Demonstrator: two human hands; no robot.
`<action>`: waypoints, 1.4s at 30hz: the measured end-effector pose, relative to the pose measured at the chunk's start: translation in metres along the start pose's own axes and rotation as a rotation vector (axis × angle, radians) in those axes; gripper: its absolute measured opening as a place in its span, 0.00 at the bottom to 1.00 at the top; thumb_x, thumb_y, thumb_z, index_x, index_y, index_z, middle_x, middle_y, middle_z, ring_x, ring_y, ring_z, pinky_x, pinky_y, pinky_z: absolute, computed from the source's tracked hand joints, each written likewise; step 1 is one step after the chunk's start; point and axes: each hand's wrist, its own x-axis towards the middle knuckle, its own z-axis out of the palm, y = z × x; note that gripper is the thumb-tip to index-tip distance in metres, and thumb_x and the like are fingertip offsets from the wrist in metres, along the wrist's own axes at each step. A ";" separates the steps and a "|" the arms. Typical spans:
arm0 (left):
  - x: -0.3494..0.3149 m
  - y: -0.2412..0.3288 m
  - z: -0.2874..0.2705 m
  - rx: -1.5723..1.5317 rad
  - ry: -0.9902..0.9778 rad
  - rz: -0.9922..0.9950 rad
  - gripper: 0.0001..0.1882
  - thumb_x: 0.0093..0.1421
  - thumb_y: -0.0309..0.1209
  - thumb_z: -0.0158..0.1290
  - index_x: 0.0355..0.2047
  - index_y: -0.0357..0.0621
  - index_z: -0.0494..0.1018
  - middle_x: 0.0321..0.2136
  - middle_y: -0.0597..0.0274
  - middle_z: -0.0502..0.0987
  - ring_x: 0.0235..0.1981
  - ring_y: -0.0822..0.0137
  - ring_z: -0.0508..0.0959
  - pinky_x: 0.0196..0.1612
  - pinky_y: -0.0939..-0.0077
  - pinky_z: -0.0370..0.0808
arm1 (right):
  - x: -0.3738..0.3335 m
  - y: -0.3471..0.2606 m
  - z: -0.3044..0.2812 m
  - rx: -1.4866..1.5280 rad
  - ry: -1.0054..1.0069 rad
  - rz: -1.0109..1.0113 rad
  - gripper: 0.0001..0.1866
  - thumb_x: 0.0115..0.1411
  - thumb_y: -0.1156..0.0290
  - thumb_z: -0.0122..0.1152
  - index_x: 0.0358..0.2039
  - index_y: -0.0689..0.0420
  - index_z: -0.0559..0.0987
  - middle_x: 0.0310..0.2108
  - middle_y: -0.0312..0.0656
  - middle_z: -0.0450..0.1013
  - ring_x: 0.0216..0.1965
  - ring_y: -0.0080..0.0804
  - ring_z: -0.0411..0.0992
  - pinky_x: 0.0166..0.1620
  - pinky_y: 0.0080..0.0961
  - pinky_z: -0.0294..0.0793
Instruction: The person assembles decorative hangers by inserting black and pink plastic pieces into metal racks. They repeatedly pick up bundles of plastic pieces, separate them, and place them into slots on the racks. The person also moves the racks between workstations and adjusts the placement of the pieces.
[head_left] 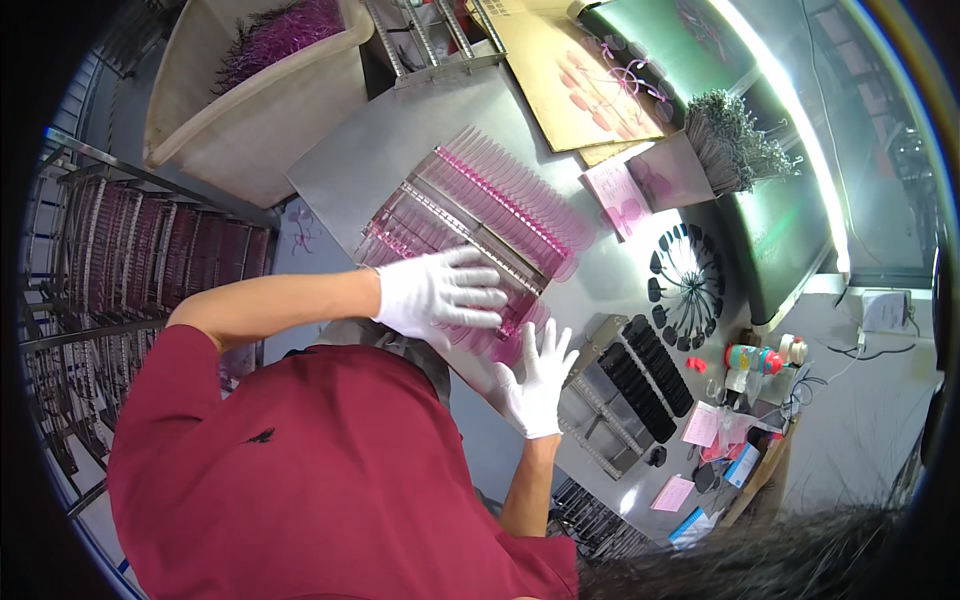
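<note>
A metal rack [470,228] lies on the steel table, filled with rows of thin, clear-pink rounded pieces [515,190] that look like eyeglass parts. My left hand [440,295], in a white glove, reaches over the rack's near side with its fingers spread out flat. Whether it presses on the pieces I cannot tell. By the rack's near right corner is my right hand [540,385], also white-gloved, fingers apart and pointing up beside the last pink pieces. Nothing shows in either palm.
Right of my right hand stands a rack of black pieces [645,380]. Black paddle-shaped pieces [688,287] form a ring beyond it. A yellowish board [540,90] with pink pieces lies at the back. A large pale bin [270,130] and loaded shelving [130,250] stand left.
</note>
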 end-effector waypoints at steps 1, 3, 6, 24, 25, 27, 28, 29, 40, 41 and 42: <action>0.007 0.003 -0.006 -0.059 -0.040 0.041 0.43 0.55 0.57 0.67 0.69 0.59 0.72 0.73 0.60 0.69 0.75 0.52 0.66 0.77 0.38 0.56 | 0.005 -0.004 -0.010 0.004 0.033 -0.119 0.42 0.50 0.51 0.77 0.65 0.53 0.78 0.70 0.58 0.63 0.71 0.68 0.59 0.69 0.75 0.52; 0.009 0.002 -0.018 0.010 0.031 0.106 0.43 0.53 0.55 0.67 0.66 0.51 0.73 0.69 0.58 0.71 0.71 0.52 0.69 0.73 0.40 0.62 | 0.021 -0.016 -0.020 -0.102 0.171 -0.337 0.41 0.47 0.47 0.76 0.60 0.54 0.78 0.60 0.54 0.67 0.62 0.60 0.65 0.59 0.66 0.63; -0.017 -0.024 -0.032 0.067 -0.140 0.043 0.39 0.55 0.55 0.65 0.61 0.44 0.75 0.64 0.51 0.73 0.67 0.44 0.70 0.70 0.39 0.64 | 0.041 -0.035 -0.021 0.018 0.123 -0.443 0.44 0.47 0.45 0.76 0.61 0.55 0.78 0.62 0.51 0.67 0.65 0.57 0.64 0.67 0.63 0.59; 0.195 -0.116 -0.062 0.004 0.695 0.027 0.27 0.65 0.34 0.60 0.62 0.36 0.73 0.60 0.37 0.75 0.60 0.39 0.78 0.63 0.52 0.77 | 0.048 -0.032 0.001 -0.112 0.051 -0.474 0.34 0.70 0.49 0.58 0.70 0.54 0.72 0.73 0.52 0.64 0.75 0.53 0.58 0.76 0.62 0.50; 0.234 -0.125 -0.064 -0.105 0.727 -0.104 0.25 0.69 0.35 0.55 0.63 0.36 0.72 0.60 0.37 0.76 0.60 0.41 0.78 0.62 0.51 0.76 | 0.045 -0.028 0.000 -0.077 0.119 -0.502 0.33 0.70 0.50 0.59 0.69 0.55 0.72 0.72 0.53 0.65 0.75 0.53 0.59 0.76 0.60 0.51; 0.305 -0.146 -0.085 -0.150 0.763 -0.295 0.24 0.70 0.35 0.54 0.62 0.36 0.73 0.57 0.37 0.77 0.58 0.41 0.79 0.61 0.50 0.76 | 0.027 -0.015 -0.001 -0.020 0.134 -0.398 0.32 0.69 0.57 0.62 0.69 0.59 0.72 0.71 0.55 0.65 0.73 0.55 0.61 0.75 0.55 0.57; 0.335 -0.157 -0.101 -0.184 0.765 -0.419 0.21 0.69 0.36 0.55 0.58 0.37 0.74 0.53 0.38 0.78 0.56 0.42 0.80 0.59 0.49 0.76 | 0.013 -0.007 0.000 0.021 0.188 -0.326 0.32 0.69 0.60 0.63 0.69 0.61 0.71 0.71 0.56 0.65 0.72 0.56 0.62 0.74 0.54 0.60; 0.359 -0.167 -0.115 -0.116 0.764 -0.526 0.20 0.69 0.37 0.55 0.56 0.38 0.75 0.51 0.39 0.79 0.54 0.42 0.80 0.58 0.48 0.77 | -0.007 -0.003 0.004 0.074 0.257 -0.198 0.31 0.69 0.62 0.63 0.68 0.63 0.72 0.69 0.58 0.67 0.70 0.58 0.65 0.72 0.53 0.64; 0.357 -0.169 -0.193 0.013 0.913 -0.307 0.07 0.66 0.34 0.58 0.38 0.44 0.79 0.37 0.48 0.81 0.42 0.45 0.82 0.46 0.53 0.79 | -0.042 -0.010 0.134 0.391 0.469 0.399 0.32 0.67 0.62 0.67 0.68 0.62 0.73 0.40 0.52 0.79 0.42 0.56 0.79 0.48 0.48 0.79; 0.334 -0.162 -0.208 -0.014 1.128 -0.077 0.03 0.66 0.27 0.57 0.38 0.42 0.77 0.35 0.50 0.78 0.40 0.45 0.81 0.45 0.57 0.79 | -0.020 -0.007 0.142 0.184 0.455 0.400 0.30 0.62 0.60 0.70 0.62 0.60 0.76 0.42 0.52 0.78 0.44 0.58 0.78 0.50 0.50 0.78; 0.311 -0.151 -0.219 -0.097 1.445 0.122 0.03 0.65 0.20 0.55 0.37 0.40 0.75 0.36 0.53 0.78 0.38 0.51 0.82 0.43 0.62 0.79 | -0.004 -0.006 0.148 0.102 0.400 0.491 0.22 0.59 0.58 0.71 0.49 0.57 0.80 0.43 0.51 0.77 0.44 0.57 0.76 0.49 0.53 0.77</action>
